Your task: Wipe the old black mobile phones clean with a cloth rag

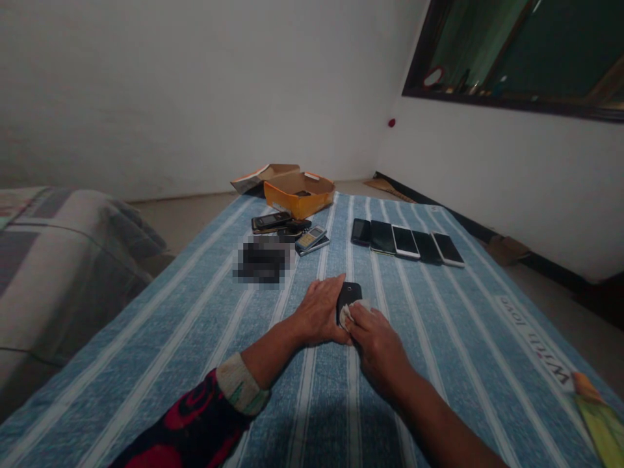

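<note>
My left hand (319,312) grips the side of a black mobile phone (349,296), which stands tilted on the striped blue cloth (195,364). My right hand (377,344) presses a crumpled white wiping cloth (351,316) against the lower part of that phone. The two hands nearly meet there and hide the phone's lower end. Beyond them lies a row of several smartphones (404,242), some black and some white-edged. Several older keypad phones (292,231) lie to the left of the row. A dark object (263,260) next to them is pixelated, so I cannot tell what it is.
An open orange cardboard box (299,190) sits at the cloth's far end. A grey blanket-covered bed (63,273) is on the left, and white walls rise behind. A yellow-green booklet (602,426) lies at the right corner. A dark-framed window (511,58) is upper right.
</note>
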`<action>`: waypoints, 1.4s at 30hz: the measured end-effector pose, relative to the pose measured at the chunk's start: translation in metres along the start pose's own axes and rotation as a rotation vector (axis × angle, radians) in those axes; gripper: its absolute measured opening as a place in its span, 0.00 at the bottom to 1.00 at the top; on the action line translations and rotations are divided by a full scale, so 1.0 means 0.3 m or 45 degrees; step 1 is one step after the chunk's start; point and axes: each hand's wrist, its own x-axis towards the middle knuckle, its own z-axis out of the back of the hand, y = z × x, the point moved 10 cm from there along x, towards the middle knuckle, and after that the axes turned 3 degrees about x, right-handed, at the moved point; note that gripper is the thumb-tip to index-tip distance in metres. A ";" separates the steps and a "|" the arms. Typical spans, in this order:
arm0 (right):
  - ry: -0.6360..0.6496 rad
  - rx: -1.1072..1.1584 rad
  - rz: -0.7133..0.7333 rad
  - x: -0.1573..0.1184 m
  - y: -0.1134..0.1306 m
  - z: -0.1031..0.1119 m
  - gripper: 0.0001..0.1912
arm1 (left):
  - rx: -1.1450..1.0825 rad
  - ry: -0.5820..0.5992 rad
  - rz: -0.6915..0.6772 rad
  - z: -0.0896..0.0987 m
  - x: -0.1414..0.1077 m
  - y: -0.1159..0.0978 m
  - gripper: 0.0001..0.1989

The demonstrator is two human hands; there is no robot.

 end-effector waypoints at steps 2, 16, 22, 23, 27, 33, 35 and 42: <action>-0.001 0.011 0.028 0.002 0.009 -0.002 0.25 | -0.002 -0.012 -0.004 0.003 -0.001 -0.001 0.63; 0.034 -0.033 -0.046 0.141 -0.012 -0.013 0.23 | -0.039 0.009 0.041 -0.004 -0.012 0.014 0.63; 0.049 -0.052 -0.110 0.187 -0.034 -0.009 0.23 | -0.062 0.029 0.058 -0.010 -0.014 0.021 0.64; 0.046 -0.055 -0.101 0.185 -0.032 -0.007 0.24 | -0.059 0.032 0.059 -0.011 -0.015 0.021 0.63; 0.061 -0.035 -0.111 0.192 -0.035 -0.003 0.21 | -0.065 0.055 0.060 -0.013 -0.017 0.017 0.63; 0.062 -0.015 -0.116 0.200 -0.023 -0.004 0.22 | -0.093 0.034 0.060 -0.008 -0.017 0.019 0.63; 0.047 -0.031 -0.106 0.192 -0.016 -0.005 0.22 | -0.092 0.025 0.048 -0.010 -0.016 0.019 0.64; 0.106 0.015 -0.216 0.233 -0.037 -0.011 0.19 | -0.099 0.004 0.062 -0.004 -0.013 0.021 0.65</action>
